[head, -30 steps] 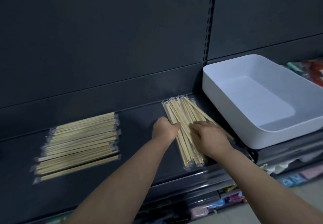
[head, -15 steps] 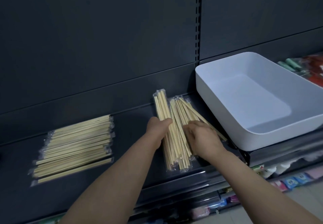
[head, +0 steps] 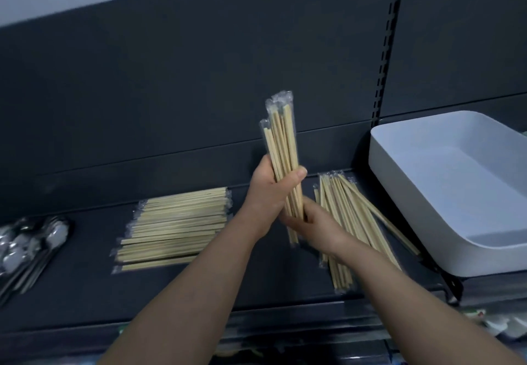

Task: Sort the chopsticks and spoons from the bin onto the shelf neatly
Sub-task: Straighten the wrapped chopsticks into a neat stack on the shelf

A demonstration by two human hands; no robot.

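Note:
My left hand point(head: 272, 193) grips a bundle of wrapped wooden chopsticks point(head: 281, 148), held nearly upright above the dark shelf point(head: 85, 293). Just below it, my right hand point(head: 313, 228) holds the bundle's lower end. A loose pile of wrapped chopsticks point(head: 349, 222) lies on the shelf to the right of my hands. To the left lies a neat flat row of chopsticks point(head: 176, 225). Wrapped metal spoons point(head: 31, 248) lie at the far left. The white bin point(head: 456, 191) stands at the right, and nothing shows inside it.
The shelf's dark back panel point(head: 199, 79) rises behind everything, with a slotted upright point(head: 389, 51) beside the bin. Coloured packaged goods point(head: 499, 324) show on a lower shelf at the bottom right.
My hands have lifted part of the chopsticks off the pile and raised it upright. The view has swung left, bringing the spoons into sight.

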